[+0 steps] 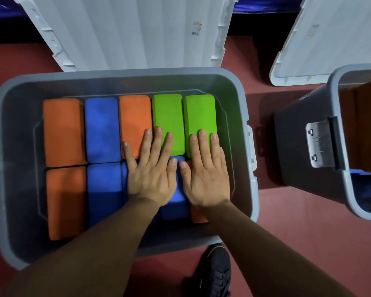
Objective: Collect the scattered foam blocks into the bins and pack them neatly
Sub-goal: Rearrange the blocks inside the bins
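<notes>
- Two green blocks (168,116) lie side by side at the right end of the far row.
- Four orange blocks (62,131) show: two in the far row, two at the ends of the near row.
- Blue blocks (102,129): one in the far row and what look like three in the near row, partly hidden by hands and forearms.
- All of these lie flat in two rows on the floor of the grey bin (120,71) at centre frame.
- The left hand (150,174) and right hand (206,174) lie palm-down on the blocks, fingers straight and spread, gripping nothing.
- A second grey bin (304,103) at the right edge holds upright orange foam (366,125) and blue foam (368,189).
- Two white lids (126,33) stand open along the top of the frame.
- One dark shoe (216,273) rests on the red floor (298,243) at bottom centre.
</notes>
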`<state>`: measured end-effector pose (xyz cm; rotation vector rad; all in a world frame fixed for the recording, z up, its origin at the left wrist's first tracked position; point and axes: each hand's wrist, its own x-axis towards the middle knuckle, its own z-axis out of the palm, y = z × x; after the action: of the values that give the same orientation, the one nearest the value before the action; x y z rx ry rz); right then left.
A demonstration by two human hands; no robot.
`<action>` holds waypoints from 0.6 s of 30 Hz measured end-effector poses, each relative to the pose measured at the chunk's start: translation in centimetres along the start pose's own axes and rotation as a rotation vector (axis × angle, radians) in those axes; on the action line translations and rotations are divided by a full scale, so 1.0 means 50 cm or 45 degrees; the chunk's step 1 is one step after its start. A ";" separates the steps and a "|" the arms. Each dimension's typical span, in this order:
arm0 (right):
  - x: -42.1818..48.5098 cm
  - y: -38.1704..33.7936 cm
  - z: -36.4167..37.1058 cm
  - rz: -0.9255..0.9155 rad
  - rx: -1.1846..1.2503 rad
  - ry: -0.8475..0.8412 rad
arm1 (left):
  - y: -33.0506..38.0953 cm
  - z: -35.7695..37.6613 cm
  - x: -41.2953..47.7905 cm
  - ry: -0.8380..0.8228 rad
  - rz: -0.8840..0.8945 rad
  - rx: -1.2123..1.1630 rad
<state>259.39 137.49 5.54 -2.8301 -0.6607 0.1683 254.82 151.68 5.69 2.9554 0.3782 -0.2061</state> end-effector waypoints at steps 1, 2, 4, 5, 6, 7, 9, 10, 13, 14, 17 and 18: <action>0.006 0.002 0.000 0.008 0.002 -0.008 | 0.003 0.001 0.000 -0.005 0.000 0.016; 0.013 0.003 0.001 0.011 0.002 -0.013 | 0.006 0.002 0.002 -0.007 -0.005 0.032; 0.019 0.001 0.002 0.018 -0.002 -0.025 | 0.007 0.005 0.001 -0.014 -0.014 0.053; 0.020 0.000 0.001 0.024 0.004 -0.033 | 0.006 0.006 0.000 -0.010 -0.014 0.057; 0.021 -0.001 0.002 0.027 0.013 -0.038 | 0.005 0.006 -0.002 -0.007 -0.014 0.057; 0.021 -0.002 0.003 0.029 0.020 -0.046 | 0.005 0.005 -0.003 -0.009 -0.014 0.054; 0.025 -0.005 0.003 0.027 0.034 -0.081 | 0.004 0.003 -0.003 -0.008 -0.014 0.058; 0.027 -0.007 0.002 0.027 0.042 -0.096 | 0.003 0.002 -0.004 -0.005 -0.018 0.067; 0.032 0.000 0.002 0.025 0.058 -0.111 | 0.005 0.005 0.002 -0.006 -0.010 0.098; 0.032 0.003 0.004 0.018 0.061 -0.105 | 0.006 0.005 0.005 -0.003 -0.006 0.106; 0.027 0.004 0.006 0.018 0.068 -0.065 | 0.008 0.006 0.006 0.005 0.019 0.109; 0.027 0.002 0.006 0.016 0.067 -0.060 | 0.006 0.006 0.004 0.011 0.025 0.107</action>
<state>260.57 138.05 5.14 -2.7882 -0.6395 0.2517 255.05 151.39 5.39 3.0419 0.3499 -0.2125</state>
